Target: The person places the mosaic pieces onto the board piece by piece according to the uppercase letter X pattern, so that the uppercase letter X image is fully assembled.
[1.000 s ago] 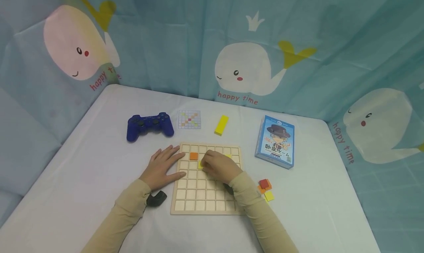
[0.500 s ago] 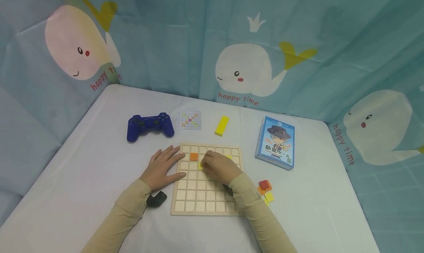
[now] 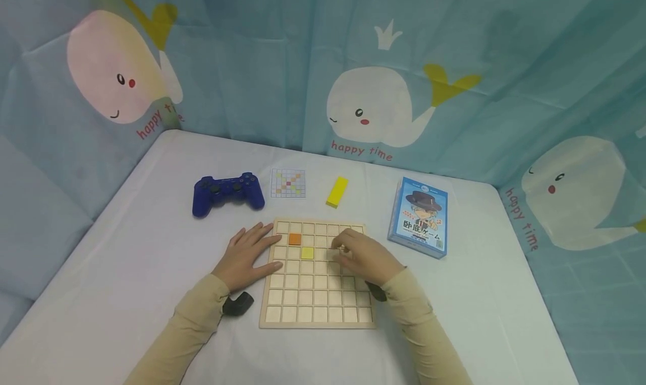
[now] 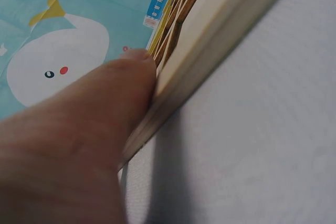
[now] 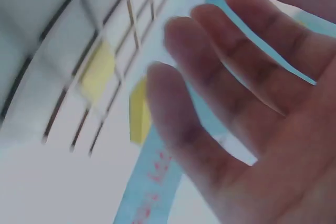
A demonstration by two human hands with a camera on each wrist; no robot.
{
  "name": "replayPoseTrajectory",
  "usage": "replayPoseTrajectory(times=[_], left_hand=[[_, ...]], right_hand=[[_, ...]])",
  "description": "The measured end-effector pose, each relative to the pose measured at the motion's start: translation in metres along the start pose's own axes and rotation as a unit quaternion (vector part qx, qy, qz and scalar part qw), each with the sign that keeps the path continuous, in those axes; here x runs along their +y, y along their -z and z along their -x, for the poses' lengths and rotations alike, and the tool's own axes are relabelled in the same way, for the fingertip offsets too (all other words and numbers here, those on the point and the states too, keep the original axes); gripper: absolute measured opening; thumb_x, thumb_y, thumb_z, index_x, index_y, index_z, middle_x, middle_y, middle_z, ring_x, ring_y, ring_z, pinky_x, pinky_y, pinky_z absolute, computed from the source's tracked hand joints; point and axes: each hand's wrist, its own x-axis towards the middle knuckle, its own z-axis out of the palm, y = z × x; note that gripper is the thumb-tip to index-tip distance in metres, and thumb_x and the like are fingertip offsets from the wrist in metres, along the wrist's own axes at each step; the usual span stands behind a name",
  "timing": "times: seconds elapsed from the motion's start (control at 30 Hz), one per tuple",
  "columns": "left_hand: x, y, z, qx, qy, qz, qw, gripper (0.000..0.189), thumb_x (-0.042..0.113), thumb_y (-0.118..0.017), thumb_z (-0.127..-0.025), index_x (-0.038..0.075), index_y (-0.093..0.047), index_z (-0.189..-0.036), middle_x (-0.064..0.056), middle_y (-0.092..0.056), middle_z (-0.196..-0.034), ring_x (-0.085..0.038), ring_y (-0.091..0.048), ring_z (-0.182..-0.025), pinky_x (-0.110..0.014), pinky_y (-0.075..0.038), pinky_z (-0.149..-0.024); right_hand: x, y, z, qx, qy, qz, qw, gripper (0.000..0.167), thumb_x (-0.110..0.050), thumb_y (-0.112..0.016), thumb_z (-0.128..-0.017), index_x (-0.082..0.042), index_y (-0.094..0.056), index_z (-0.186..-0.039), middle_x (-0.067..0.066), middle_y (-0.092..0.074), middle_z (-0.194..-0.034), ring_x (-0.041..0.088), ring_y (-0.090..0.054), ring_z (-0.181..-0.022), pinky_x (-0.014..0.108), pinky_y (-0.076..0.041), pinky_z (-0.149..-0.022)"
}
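A wooden grid board (image 3: 305, 321) lies on the table. An orange tile (image 3: 295, 239) and a yellow tile (image 3: 307, 253) sit in cells at its upper left. My left hand (image 3: 244, 259) rests with straight fingers spread along the board's left edge; in the left wrist view its thumb (image 4: 126, 80) touches the rim. Over the right part of the grid hovers my right hand (image 3: 368, 256), fingers relaxed and nothing visible in them. The right wrist view shows those loose fingers (image 5: 181, 98) apart from a yellow tile (image 5: 98, 73) on the grid.
Behind the board are a blue game controller (image 3: 229, 193), a printed grid card (image 3: 288, 183) and a yellow block (image 3: 337, 192). A blue game box (image 3: 419, 216) lies to the right. A patterned curtain (image 3: 282, 93) backs the table. My right sleeve (image 3: 424, 323) covers the area right of the board.
My right hand has let go of the yellow tile near the orange one and moved right across the board. Its sleeve now hides the loose tiles. The left hand stays put.
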Motion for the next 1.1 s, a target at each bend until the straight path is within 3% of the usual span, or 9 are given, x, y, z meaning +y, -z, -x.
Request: replayPoseTrajectory(times=[0.1,0.17,0.33,0.4,0.5,0.67,1.1], left_hand=[[0.0,0.0,0.0,-0.001,0.001,0.001,1.0,0.068,0.055,-0.062,-0.086,0.019,-0.048,-0.141,-0.007,-0.031,-0.155,-0.03,-0.02,-0.145,-0.052,-0.007,-0.119],[-0.001,0.0,0.0,-0.001,0.001,0.0,1.0,0.067,0.055,-0.062,-0.086,0.019,-0.048,-0.141,-0.007,-0.031,-0.155,-0.03,-0.02,-0.146,-0.052,-0.006,-0.119],[0.0,-0.001,-0.001,0.002,-0.001,0.0,1.0,0.066,0.055,-0.062,-0.086,0.019,-0.05,-0.14,-0.007,-0.032,-0.155,-0.03,-0.021,-0.145,-0.052,-0.007,-0.119],[0.0,-0.001,0.0,0.002,-0.002,0.002,1.0,0.066,0.055,-0.062,-0.086,0.018,-0.051,-0.139,-0.007,-0.032,-0.155,-0.03,-0.021,-0.145,-0.052,-0.008,-0.119],[0.0,-0.001,0.0,0.004,-0.003,0.004,1.0,0.064,0.055,-0.063,-0.086,0.018,-0.053,-0.137,-0.007,-0.033,-0.155,-0.03,-0.021,-0.145,-0.053,-0.008,-0.119],[-0.001,-0.001,-0.001,0.011,-0.003,0.015,0.9998,0.057,0.053,-0.064,-0.085,0.019,-0.058,-0.131,-0.007,-0.033,-0.154,-0.031,-0.022,-0.145,-0.053,-0.008,-0.118],[-0.003,-0.002,0.0,0.008,-0.001,0.027,0.9996,0.053,0.054,-0.065,-0.085,0.019,-0.06,-0.124,-0.006,-0.032,-0.154,-0.03,-0.021,-0.145,-0.053,-0.007,-0.118]], right_hand=[[0.009,0.011,0.026,0.004,-0.017,-0.031,0.9994,0.02,-0.017,-0.066,-0.091,-0.009,-0.063,-0.109,0.002,-0.065,-0.107,0.015,-0.063,-0.091,0.03,-0.055,-0.079],[0.016,0.015,0.044,0.001,-0.048,-0.054,0.9974,0.021,-0.016,-0.066,-0.091,-0.009,-0.062,-0.11,0.002,-0.065,-0.106,0.014,-0.063,-0.08,0.028,-0.056,-0.071],[0.035,0.016,0.086,0.016,-0.138,-0.057,0.9886,0.021,-0.014,-0.068,-0.09,-0.011,-0.062,-0.109,0.0,-0.064,-0.106,0.009,-0.062,-0.079,0.027,-0.056,-0.069],[0.043,0.013,0.099,0.032,-0.153,-0.042,0.9867,0.021,-0.012,-0.07,-0.087,-0.012,-0.063,-0.107,-0.002,-0.064,-0.104,0.009,-0.059,-0.087,0.027,-0.055,-0.074],[0.051,0.01,0.114,0.058,-0.161,-0.045,0.9842,0.026,-0.008,-0.074,-0.083,-0.011,-0.062,-0.106,-0.002,-0.063,-0.1,0.011,-0.058,-0.085,0.029,-0.055,-0.072],[0.058,0.005,0.124,0.085,-0.165,-0.041,0.9818,0.031,-0.006,-0.076,-0.08,-0.009,-0.062,-0.107,-0.001,-0.061,-0.101,0.014,-0.059,-0.086,0.031,-0.056,-0.071],[0.06,-0.001,0.127,0.063,-0.209,-0.03,0.9755,0.033,-0.01,-0.075,-0.082,-0.011,-0.062,-0.112,0.0,-0.059,-0.11,0.017,-0.059,-0.095,0.035,-0.056,-0.078]])
